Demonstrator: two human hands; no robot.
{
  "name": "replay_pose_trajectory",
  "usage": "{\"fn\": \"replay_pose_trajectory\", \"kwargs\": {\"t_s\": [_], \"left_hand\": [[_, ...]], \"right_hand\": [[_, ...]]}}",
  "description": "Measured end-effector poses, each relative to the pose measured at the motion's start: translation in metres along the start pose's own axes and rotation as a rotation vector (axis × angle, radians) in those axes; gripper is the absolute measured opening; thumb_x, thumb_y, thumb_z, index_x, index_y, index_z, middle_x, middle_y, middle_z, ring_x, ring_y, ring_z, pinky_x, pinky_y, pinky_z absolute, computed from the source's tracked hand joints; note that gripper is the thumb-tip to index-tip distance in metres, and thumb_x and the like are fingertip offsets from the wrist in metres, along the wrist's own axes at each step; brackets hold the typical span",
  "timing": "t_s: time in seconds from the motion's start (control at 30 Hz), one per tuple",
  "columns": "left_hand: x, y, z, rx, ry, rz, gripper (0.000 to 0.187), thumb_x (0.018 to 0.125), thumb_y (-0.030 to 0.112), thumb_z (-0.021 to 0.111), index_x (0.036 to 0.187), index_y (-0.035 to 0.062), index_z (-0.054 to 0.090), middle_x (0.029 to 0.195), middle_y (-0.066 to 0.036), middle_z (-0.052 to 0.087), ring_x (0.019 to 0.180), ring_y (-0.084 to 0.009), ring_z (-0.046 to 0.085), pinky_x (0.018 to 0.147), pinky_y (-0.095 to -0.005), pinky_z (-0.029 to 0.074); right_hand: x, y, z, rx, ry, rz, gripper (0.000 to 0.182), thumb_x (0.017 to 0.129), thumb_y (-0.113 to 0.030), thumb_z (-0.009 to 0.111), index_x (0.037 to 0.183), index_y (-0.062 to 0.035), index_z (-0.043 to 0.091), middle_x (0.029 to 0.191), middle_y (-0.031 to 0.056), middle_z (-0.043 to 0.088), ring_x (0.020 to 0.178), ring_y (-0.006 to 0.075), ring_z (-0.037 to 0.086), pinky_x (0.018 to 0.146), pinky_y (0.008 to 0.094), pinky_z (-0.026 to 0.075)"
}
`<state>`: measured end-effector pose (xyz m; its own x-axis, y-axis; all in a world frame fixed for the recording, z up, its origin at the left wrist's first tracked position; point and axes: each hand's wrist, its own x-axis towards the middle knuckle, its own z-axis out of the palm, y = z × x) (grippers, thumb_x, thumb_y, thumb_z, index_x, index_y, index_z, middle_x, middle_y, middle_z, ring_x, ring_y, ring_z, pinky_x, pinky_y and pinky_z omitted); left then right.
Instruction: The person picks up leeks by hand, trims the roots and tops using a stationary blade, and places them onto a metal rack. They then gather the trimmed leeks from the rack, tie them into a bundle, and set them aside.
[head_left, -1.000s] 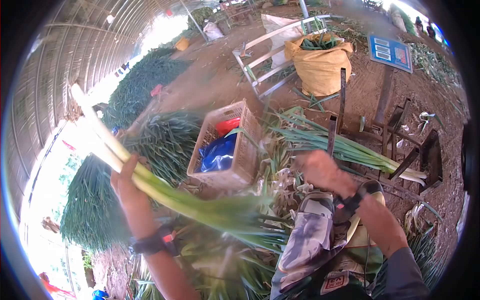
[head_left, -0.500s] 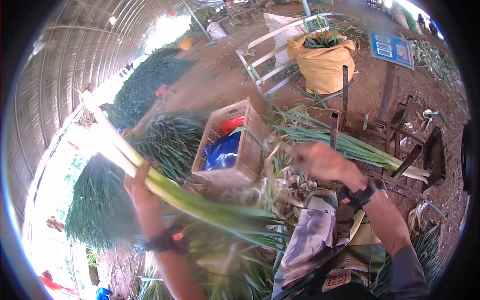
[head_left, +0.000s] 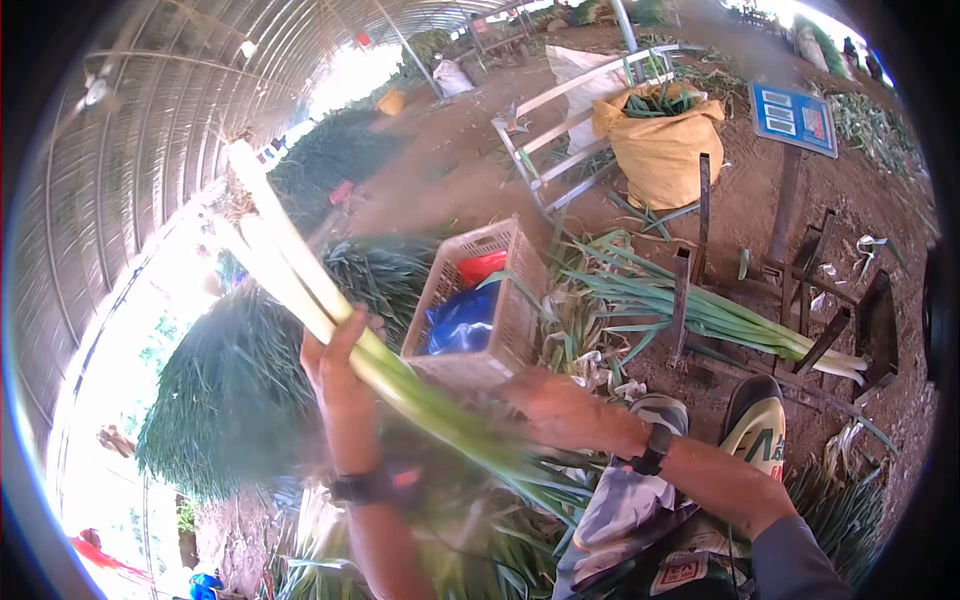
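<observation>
Right hand (head_left: 555, 408) dropped beside leeks (head_left: 330, 310); left hand (head_left: 340, 385) grips them.

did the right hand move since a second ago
Yes. The right hand has swung left and down from beside the upright metal stake, to just below the plastic crate, close to the held green onions.

Leeks (head_left: 330, 310) in the left hand (head_left: 340, 385): white stalks shading to pale green, then darker green leaves. Crate (head_left: 500, 330) just right of them: beige lattice, holding a blue bag (head_left: 462, 318) and a red item (head_left: 482, 266). Sack (head_left: 665, 150) beyond the crate: mustard yellow, green leaves on top. Board (head_left: 797, 118) right of the sack: blue with white panels. Both wristbands black. Trouser leg (head_left: 630, 490) grey camouflage.
</observation>
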<state>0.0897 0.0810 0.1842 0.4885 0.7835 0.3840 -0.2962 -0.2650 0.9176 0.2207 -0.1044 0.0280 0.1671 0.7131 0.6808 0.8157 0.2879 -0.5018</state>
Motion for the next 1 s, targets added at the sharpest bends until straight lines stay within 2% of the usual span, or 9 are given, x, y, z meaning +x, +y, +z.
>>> {"fn": "replay_pose_trajectory", "kwargs": {"t_s": [0.1,0.2,0.3,0.4,0.5,0.7,0.8,0.9,1.0], "left_hand": [[0.0,-0.007,0.011,0.008,-0.007,0.011,0.029,0.088,0.008,0.071,0.111,-0.0057,0.059,0.092,-0.014,0.067,0.075,-0.0214,0.068,0.067,-0.0324,0.057],[0.003,-0.013,0.017,0.028,-0.026,-0.007,0.03,0.088,0.009,0.071,0.111,-0.0053,0.06,0.089,-0.013,0.068,0.075,-0.021,0.068,0.068,-0.0317,0.056],[0.001,-0.017,0.019,0.015,-0.081,-0.032,0.03,0.088,0.01,0.072,0.111,-0.0051,0.061,0.09,-0.012,0.068,0.077,-0.0213,0.069,0.069,-0.0317,0.056],[0.0,-0.024,0.023,0.019,-0.099,0.002,0.029,0.086,0.01,0.073,0.11,-0.004,0.063,0.092,-0.012,0.069,0.08,-0.0212,0.07,0.069,-0.0314,0.055],[-0.002,-0.029,0.029,0.015,-0.093,0.001,0.03,0.086,0.012,0.073,0.109,-0.0029,0.063,0.091,-0.011,0.069,0.079,-0.0198,0.07,0.065,-0.0297,0.054],[-0.001,-0.04,0.037,0.001,-0.116,0.0,0.029,0.085,0.014,0.074,0.107,-0.0022,0.063,0.085,-0.012,0.069,0.07,-0.0175,0.066,0.06,-0.0283,0.052],[-0.005,-0.039,0.044,-0.007,-0.119,0.001,0.028,0.085,0.014,0.073,0.106,-0.0021,0.063,0.083,-0.012,0.068,0.068,-0.0171,0.065,0.061,-0.028,0.052],[-0.005,-0.042,0.048,0.002,-0.125,0.012,0.029,0.085,0.013,0.073,0.107,-0.0023,0.062,0.083,-0.012,0.068,0.068,-0.0168,0.065,0.062,-0.0279,0.052],[-0.009,-0.054,0.049,0.045,-0.18,-0.004,0.031,0.085,0.011,0.072,0.11,-0.0027,0.059,0.084,-0.01,0.066,0.069,-0.0159,0.064,0.062,-0.0283,0.052]], "right_hand": [[0.016,-0.004,0.009,0.027,-0.131,0.035,0.033,0.093,-0.03,0.065,0.103,0.0017,0.067,0.098,0.0217,0.067,0.086,0.0403,0.067,0.08,0.0502,0.054],[0.024,0.009,0.014,0.146,-0.194,-0.015,0.032,0.09,-0.032,0.07,0.107,-0.0047,0.067,0.094,0.0176,0.068,0.086,0.0379,0.067,0.075,0.0454,0.054],[0.027,0.009,-0.005,0.133,-0.35,0.104,0.028,0.092,-0.024,0.063,0.106,-0.001,0.068,0.088,0.0217,0.069,0.082,0.0393,0.068,0.078,0.0495,0.055],[0.024,0.02,-0.001,0.083,-0.299,0.131,0.027,0.091,-0.022,0.062,0.109,-0.0032,0.068,0.083,0.02,0.069,0.08,0.0387,0.068,0.075,0.0499,0.054],[0.018,0.008,-0.001,0.012,-0.24,0.185,0.018,0.092,-0.02,0.063,0.103,-0.0069,0.064,0.086,0.016,0.068,0.078,0.039,0.068,0.071,0.049,0.055],[0.026,-0.006,-0.003,-0.113,-0.058,-0.04,0.015,0.09,-0.017,0.064,0.098,-0.0049,0.064,0.08,0.0154,0.067,0.075,0.0367,0.069,0.067,0.0464,0.056],[0.029,0.0,0.008,-0.236,-0.097,-0.083,0.02,0.084,-0.017,0.065,0.096,-0.0017,0.06,0.074,0.0175,0.066,0.072,0.0374,0.068,0.066,0.0498,0.054],[0.031,-0.003,0.004,-0.291,-0.166,0.013,0.008,0.083,-0.011,0.064,0.083,-0.0023,0.063,0.071,0.0147,0.065,0.067,0.0351,0.068,0.061,0.0464,0.054],[0.032,-0.006,-0.014,-0.197,-0.277,0.005,0.012,0.085,-0.014,0.062,0.083,-0.0023,0.065,0.07,0.0156,0.064,0.067,0.0354,0.068,0.061,0.0469,0.054]]}}
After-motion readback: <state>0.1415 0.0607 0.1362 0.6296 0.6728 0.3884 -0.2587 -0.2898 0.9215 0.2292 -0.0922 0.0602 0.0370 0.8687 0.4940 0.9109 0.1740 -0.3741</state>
